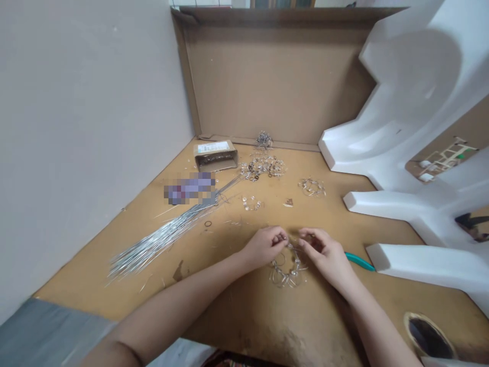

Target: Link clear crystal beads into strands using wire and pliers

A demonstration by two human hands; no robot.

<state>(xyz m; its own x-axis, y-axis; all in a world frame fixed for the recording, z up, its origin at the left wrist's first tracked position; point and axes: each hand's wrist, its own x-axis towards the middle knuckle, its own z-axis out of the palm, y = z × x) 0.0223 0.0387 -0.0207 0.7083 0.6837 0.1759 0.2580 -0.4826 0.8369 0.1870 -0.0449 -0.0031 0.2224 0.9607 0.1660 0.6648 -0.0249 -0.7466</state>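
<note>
Low over the table's near part, a ring of thin silver wire strung with clear beads (286,278) hangs beneath my hands, with loose wire ends and loops sticking out. My left hand (267,245) is closed, thumb and fingers pinched at the top of this beaded wire ring. On its other side, my right hand (324,252) has its thumb and fingers curved and apart, close to the ring's upper right; whether a fingertip touches the wire is too small to tell. A teal-handled tool (359,261) lies just right of my right hand, partly hidden.
A bundle of straight silver wires (164,237) lies at left, beside a pixelated purple item (191,188). Behind are a small open cardboard box (216,156), a pile of beaded wire pieces (263,165) and another beaded ring (312,187). White foam blocks (420,262) border the right.
</note>
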